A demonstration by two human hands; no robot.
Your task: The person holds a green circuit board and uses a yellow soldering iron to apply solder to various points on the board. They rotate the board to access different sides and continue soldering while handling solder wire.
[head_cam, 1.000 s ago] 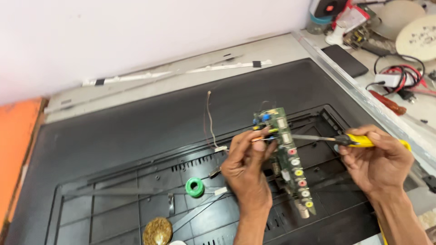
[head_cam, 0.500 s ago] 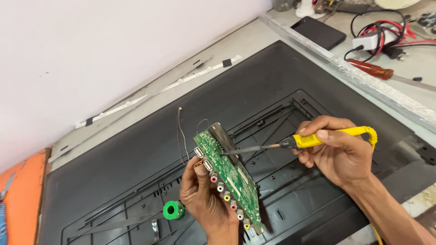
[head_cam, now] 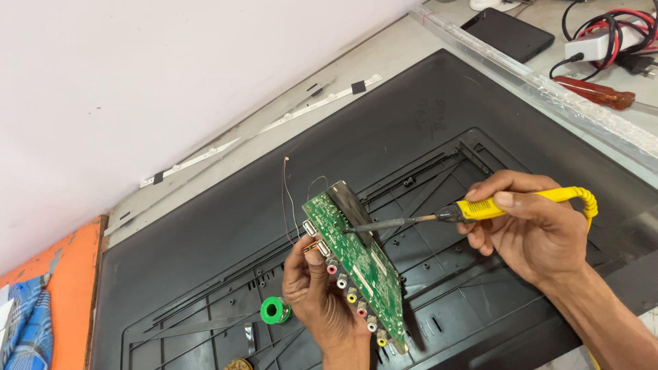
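The left hand (head_cam: 319,301) is now tilting the green rectangular circuit board (head_cam: 356,264) up on edge, its row of coloured round sockets facing the palm; a second ago it was lying flatter and lower over the large black plastic back panel (head_cam: 226,226). The right hand (head_cam: 531,229), closed around the yellow-handled soldering iron (head_cam: 439,216), is bringing the metal tip onto the board's upper end (contact looks made). A small green solder spool (head_cam: 275,310) is resting just beside the left hand.

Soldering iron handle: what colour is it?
Yellow; the soldering iron handle, held in the right hand, shows best in the head view.
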